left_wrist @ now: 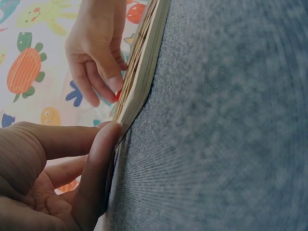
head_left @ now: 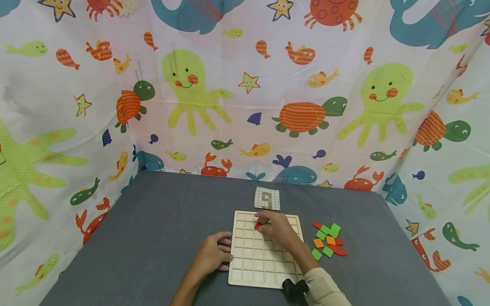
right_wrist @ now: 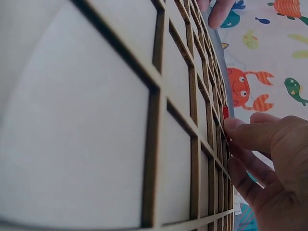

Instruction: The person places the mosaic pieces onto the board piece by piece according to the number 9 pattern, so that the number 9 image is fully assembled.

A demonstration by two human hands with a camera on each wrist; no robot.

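A pale wooden grid board (head_left: 250, 272) lies on the grey tabletop. Over its upper part, my right hand (head_left: 273, 227) pinches a small red piece (head_left: 257, 225) between thumb and fingers, right at the grid. In the right wrist view the red piece (right_wrist: 225, 112) shows beside the thumb tip, low against the grid ribs; the fingers partly cover it. My left hand (head_left: 212, 255) rests at the board's left side, fingers loosely bent. From the left wrist, the thumb and index fingertips of that hand (left_wrist: 72, 168) touch the board's edge (left_wrist: 139, 91).
Right of the board lie loose pieces: several green squares (head_left: 327, 251), orange squares (head_left: 318, 243) and red pieces (head_left: 338, 250), some with curved edges. A printed grid card (head_left: 267, 199) with a coloured pattern lies just behind the board. Cloth with sea animals (head_left: 245, 106) surrounds the table.
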